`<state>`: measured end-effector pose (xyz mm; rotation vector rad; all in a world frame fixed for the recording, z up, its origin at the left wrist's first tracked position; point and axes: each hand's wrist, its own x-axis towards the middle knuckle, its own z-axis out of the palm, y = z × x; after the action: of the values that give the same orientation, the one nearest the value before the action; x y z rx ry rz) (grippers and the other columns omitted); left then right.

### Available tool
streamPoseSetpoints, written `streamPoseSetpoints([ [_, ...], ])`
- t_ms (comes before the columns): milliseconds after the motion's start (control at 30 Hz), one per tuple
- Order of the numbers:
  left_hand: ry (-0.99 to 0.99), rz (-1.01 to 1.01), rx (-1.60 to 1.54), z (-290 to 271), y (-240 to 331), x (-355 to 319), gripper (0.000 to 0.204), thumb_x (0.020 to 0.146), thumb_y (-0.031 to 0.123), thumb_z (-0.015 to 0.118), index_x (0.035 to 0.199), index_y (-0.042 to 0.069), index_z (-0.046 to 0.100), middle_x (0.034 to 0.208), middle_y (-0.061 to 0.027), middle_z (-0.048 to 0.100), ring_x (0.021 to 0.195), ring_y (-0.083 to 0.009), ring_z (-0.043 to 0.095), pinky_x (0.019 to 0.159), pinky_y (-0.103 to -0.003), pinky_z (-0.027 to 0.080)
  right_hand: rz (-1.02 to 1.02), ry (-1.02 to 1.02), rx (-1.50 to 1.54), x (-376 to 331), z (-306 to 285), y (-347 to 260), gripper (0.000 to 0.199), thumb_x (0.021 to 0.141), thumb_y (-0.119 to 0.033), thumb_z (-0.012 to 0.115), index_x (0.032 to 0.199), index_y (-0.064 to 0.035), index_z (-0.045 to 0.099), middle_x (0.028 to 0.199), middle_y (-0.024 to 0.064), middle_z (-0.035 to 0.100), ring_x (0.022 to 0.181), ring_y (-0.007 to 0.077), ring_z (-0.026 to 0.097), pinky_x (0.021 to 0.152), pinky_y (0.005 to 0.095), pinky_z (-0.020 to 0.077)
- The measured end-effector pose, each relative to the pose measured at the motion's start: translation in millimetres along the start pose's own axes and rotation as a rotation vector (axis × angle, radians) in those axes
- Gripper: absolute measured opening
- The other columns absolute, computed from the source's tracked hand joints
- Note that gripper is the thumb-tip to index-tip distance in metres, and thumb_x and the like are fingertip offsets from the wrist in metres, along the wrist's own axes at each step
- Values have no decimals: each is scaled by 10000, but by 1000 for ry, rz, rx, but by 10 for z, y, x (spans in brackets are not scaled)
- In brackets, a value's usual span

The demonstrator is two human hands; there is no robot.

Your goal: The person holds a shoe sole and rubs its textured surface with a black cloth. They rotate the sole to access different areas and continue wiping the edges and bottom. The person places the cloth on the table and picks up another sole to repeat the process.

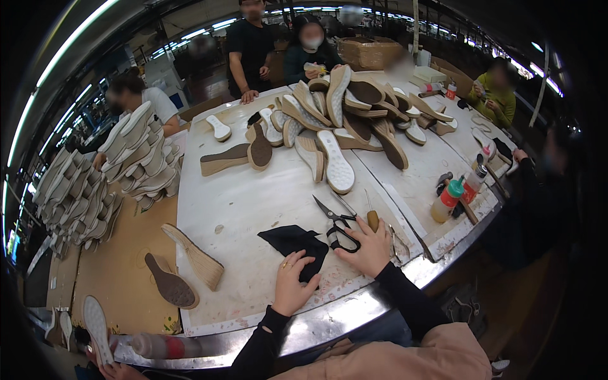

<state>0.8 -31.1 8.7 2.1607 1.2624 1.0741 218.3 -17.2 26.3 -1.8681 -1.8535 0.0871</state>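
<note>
A piece of black cloth point(294, 240) lies on the white-covered table in front of me. My left hand point(293, 282) rests on its near edge, fingers loosely bent and apart, thumb to the right. Just right of it, my right hand point(372, 249) has thumb and fingers around the handle loops of black-handled scissors point(336, 217), whose blades point away to the left. Close beyond that hand lie an awl with a yellowish wooden handle point(372, 220) and a slim metal tool point(342, 203). Another thin metal tool point(397, 242) is partly hidden beside the right hand.
A large heap of wedge shoe soles point(339, 161) covers the table's far middle. More soles stand stacked point(136, 158) at left; two lie on brown board point(170, 280). Glue bottles point(448, 201) stand right. A person's hand holds a sole point(96, 326) at lower left. Several people surround the table.
</note>
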Motion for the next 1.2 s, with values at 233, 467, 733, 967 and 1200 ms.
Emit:
streamPoseSetpoints([
  [233,-300,71,46,400,41,425,920,758,329,706,1460,8,205,1466,-299,261,1380,-410,246,1099,-551,185,-33,32,-22,-69,-23,115,549,703,-527,695,1142,-197,685,1373,109,500,1287,512,274,1041,590,237],
  [467,-350,146,68,624,109,472,785,775,351,683,1433,89,343,1486,-308,210,1382,-423,237,1090,-591,175,-124,70,-9,-263,-99,387,556,719,-532,692,1164,-200,672,1319,115,542,1292,482,283,1057,608,185],
  [733,-427,178,85,729,162,582,714,789,386,667,1391,98,412,1485,-309,219,1394,-413,222,1101,-585,141,-182,96,43,-237,-205,740,556,702,-539,717,1143,-204,675,1297,92,559,1277,444,335,1039,584,221],
  [967,-362,170,-47,681,224,588,710,772,351,716,1373,99,434,1475,-298,265,1401,-393,226,1123,-517,153,-307,55,246,-90,-360,1045,612,711,-442,749,1225,-142,609,1415,157,430,1254,424,398,1037,498,315],
  [1200,-151,53,-168,311,164,310,597,746,207,743,1279,44,528,1430,-289,361,1289,-392,429,1055,-400,352,-64,53,141,-168,-572,1342,614,738,-292,761,1248,-25,549,1279,229,516,1199,368,475,1007,394,381],
])
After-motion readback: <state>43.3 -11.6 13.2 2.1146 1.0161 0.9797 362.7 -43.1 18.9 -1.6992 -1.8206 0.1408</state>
